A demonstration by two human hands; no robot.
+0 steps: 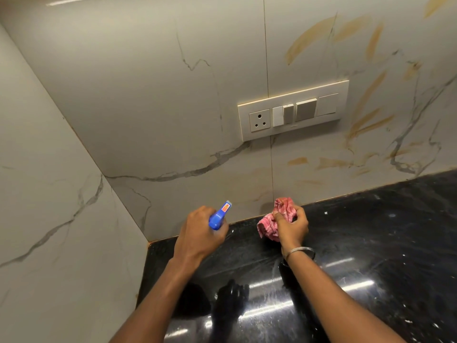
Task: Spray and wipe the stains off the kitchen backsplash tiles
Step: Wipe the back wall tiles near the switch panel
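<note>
The left hand (pixel 197 233) was wrapped around a small blue plastic spray bottle head (pixel 218 215), its fingers curled shut about the neck, and the body of the bottle was hidden under the palm. The long axis of the sprayer ran up and to the right, with the nozzle pointing at the low part of the pale marble-patterned backsplash tiles (pixel 138 100) just above the black polished stone surface (pixel 371 243). The right hand (pixel 291 229) held a crumpled pink-and-white cloth (pixel 274 219), its fingers pinched into the folds; the wad sat just beside the bottom edge of the tiles, though whether it touched them could not be told.

The orange-brown stains (pixel 366 95) lay up and to the right of both hands, streaked slantwise across the right-hand tile around and beyond the cream switch and socket plate (pixel 293 110), with fainter smears (pixel 299 160) lower down near the surface. The right hand was the nearer to them; the left would have had to swing the nozzle rightward and upward to bear on the heavy marks. By my judgement most of the staining was not yet dealt with. Spraying close to the socket looked risky, since liquid could run into it.
</note>
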